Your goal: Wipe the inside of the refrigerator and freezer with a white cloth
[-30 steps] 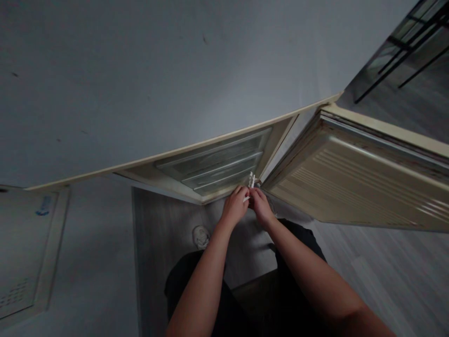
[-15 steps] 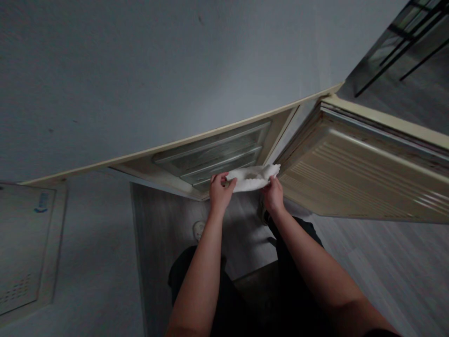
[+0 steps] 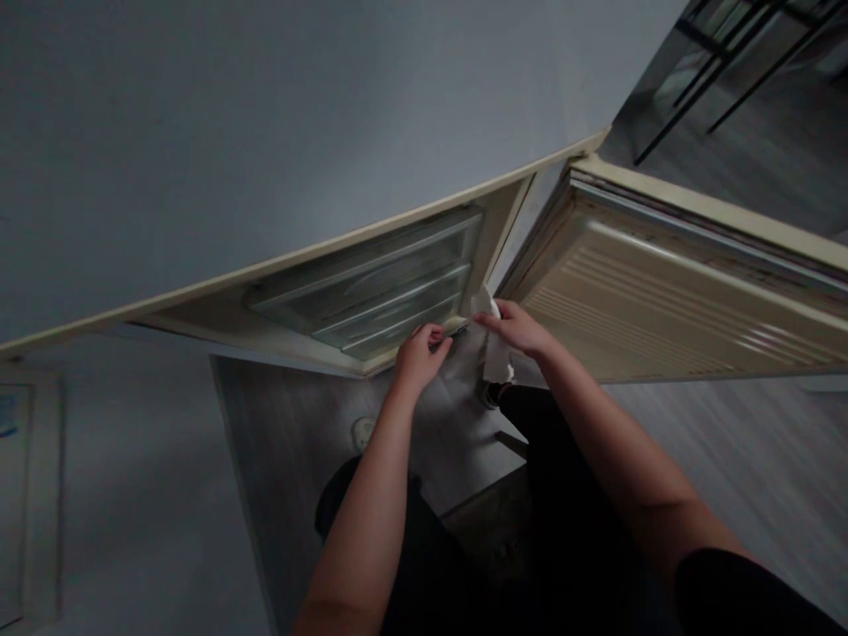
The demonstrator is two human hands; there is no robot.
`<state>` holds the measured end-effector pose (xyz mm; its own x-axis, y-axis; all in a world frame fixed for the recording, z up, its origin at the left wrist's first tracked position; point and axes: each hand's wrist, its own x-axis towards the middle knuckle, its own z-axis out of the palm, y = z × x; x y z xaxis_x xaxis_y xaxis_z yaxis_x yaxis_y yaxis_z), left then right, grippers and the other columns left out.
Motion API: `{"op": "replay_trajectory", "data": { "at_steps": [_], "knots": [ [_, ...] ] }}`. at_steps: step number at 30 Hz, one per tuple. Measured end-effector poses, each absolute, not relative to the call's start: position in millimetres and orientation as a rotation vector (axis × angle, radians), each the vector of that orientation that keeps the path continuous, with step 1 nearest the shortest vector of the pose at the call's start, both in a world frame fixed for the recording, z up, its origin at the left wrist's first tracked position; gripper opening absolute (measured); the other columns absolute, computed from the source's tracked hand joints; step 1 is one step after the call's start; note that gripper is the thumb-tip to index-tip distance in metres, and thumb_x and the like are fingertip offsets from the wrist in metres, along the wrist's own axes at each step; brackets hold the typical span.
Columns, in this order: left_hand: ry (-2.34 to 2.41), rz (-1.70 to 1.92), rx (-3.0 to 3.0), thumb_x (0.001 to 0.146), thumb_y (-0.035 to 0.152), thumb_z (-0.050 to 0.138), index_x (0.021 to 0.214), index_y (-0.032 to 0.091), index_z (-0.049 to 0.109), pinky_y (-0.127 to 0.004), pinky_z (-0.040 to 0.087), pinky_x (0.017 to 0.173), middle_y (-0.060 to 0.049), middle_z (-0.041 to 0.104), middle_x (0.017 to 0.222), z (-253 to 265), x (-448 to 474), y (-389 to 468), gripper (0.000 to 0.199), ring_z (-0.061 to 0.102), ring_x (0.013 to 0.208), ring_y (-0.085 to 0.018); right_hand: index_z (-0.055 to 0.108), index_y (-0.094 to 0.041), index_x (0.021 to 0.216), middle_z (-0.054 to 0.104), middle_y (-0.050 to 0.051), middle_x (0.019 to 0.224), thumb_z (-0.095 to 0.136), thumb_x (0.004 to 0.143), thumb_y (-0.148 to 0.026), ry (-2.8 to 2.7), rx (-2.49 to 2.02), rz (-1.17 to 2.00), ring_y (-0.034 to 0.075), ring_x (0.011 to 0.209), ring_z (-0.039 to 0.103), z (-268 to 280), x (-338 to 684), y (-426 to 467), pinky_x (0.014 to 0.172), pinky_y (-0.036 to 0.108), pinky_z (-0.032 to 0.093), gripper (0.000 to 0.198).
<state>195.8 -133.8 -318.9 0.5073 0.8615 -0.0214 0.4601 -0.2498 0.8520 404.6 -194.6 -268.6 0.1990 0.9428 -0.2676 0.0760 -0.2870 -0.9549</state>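
My right hand [image 3: 520, 327] pinches a crumpled white paper towel [image 3: 496, 353], which hangs below the fingers with a corner sticking up above them. To its left, my left hand [image 3: 422, 353] has its thumb apart from lightly curled fingers. No towel shows in it. Both hands are in front of a cream-framed recess [image 3: 503, 225] holding clear, ribbed panels [image 3: 390, 283]. At the right, the recess's cream ribbed door [image 3: 636, 300] is swung open, its inner side facing me and dark stains along its edge seal.
A grey-blue surface [image 3: 298, 115] fills the upper left. Dark thin legs of furniture [image 3: 689, 97] stand at the upper right. Below lies a grey wood-look floor [image 3: 284, 433], with a light shoe [image 3: 363, 433] near my knee. A pale panel [image 3: 26, 495] is at the far left.
The towel, held stretched between both hands before, is now only in my right hand and hangs down. My left hand has let go. The view has shifted slightly.
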Motion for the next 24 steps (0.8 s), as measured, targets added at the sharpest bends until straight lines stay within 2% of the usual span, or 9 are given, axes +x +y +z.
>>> {"op": "replay_trajectory", "data": {
  "at_steps": [4,11,14,18,21,24],
  "knots": [
    [1.092,0.507,1.943,0.088,0.032,0.068,0.102,0.022,0.065,-0.033,0.051,0.078,-0.006,0.071,0.097,-322.9,193.2,-135.4,0.017,0.068,0.086,-0.020,0.067,-0.015,0.078,0.061,-0.002,0.066,0.068,0.076,-0.046,-1.072,-1.609,1.228,0.012,0.062,0.051,-297.7,394.9,-191.4,0.062,0.023,0.043,0.032],
    [1.103,0.495,1.911,0.087,0.027,0.066,0.098,0.024,0.066,-0.034,0.051,0.080,-0.006,0.071,0.093,-321.7,198.3,-133.8,0.012,0.068,0.085,-0.021,0.069,-0.016,0.077,0.065,-0.001,0.072,0.067,0.077,-0.035,-1.019,-1.812,1.193,0.017,0.072,0.058,-342.5,397.5,-196.2,0.079,0.030,0.048,0.019],
    [1.092,0.541,1.796,0.085,0.024,0.068,0.102,0.023,0.065,-0.034,0.051,0.081,-0.006,0.071,0.095,-325.3,207.8,-132.2,0.018,0.068,0.085,-0.020,0.073,-0.016,0.083,0.069,0.000,0.080,0.062,0.081,-0.030,-1.047,-1.840,1.122,0.019,0.080,0.062,-345.7,406.0,-188.1,0.083,0.030,0.048,0.018],
    [1.124,0.838,1.385,0.082,0.027,0.072,0.119,0.023,0.057,-0.030,0.052,0.079,-0.007,0.070,0.110,-325.7,218.4,-120.2,0.041,0.067,0.089,-0.017,0.072,-0.013,0.099,0.073,0.008,0.096,0.054,0.089,-0.025,-1.349,-1.980,1.029,0.023,0.092,0.066,-345.1,407.3,-178.2,0.086,0.031,0.048,0.024],
    [1.077,1.081,1.060,0.081,0.033,0.073,0.127,0.027,0.050,-0.031,0.054,0.081,-0.008,0.067,0.123,-316.5,214.7,-106.2,0.052,0.068,0.101,-0.019,0.070,-0.013,0.109,0.074,0.013,0.107,0.051,0.093,-0.023,-1.746,-2.081,0.978,0.024,0.100,0.067,-343.9,398.7,-175.2,0.089,0.030,0.047,0.026],
    [0.938,1.169,0.852,0.081,0.037,0.073,0.125,0.030,0.051,-0.035,0.055,0.089,-0.007,0.062,0.135,-305.5,202.1,-96.7,0.050,0.065,0.117,-0.023,0.068,-0.013,0.118,0.072,0.017,0.117,0.050,0.096,-0.027,-2.044,-2.101,1.010,0.027,0.108,0.068,-344.1,387.2,-176.0,0.091,0.031,0.047,0.031]
  ]
}}
